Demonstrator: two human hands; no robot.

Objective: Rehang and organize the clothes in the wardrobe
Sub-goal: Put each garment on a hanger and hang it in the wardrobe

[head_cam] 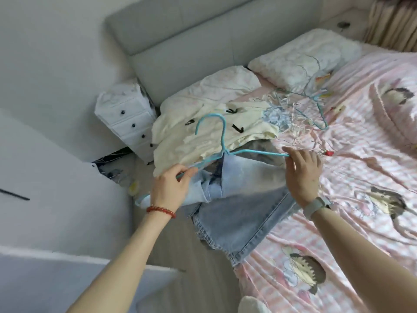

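Blue wire hanger [222,141] held level above bed edge, over light-blue jeans [237,213]. Likely light, thin, springy; coating probably slick. Jeans heavy, limp denim, apt to slide off. Best hold: hanger's outer ends. Left hand [169,188] pinches left end between thumb and curled fingers. Right hand [302,175] at right tip, fingers loosely bent, grip unclear.

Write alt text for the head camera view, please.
Both hands hold a light blue wire hanger over pale blue denim jeans on a pink striped bed: the left hand grips one end, the right hand the other. A cream shirt lies behind.
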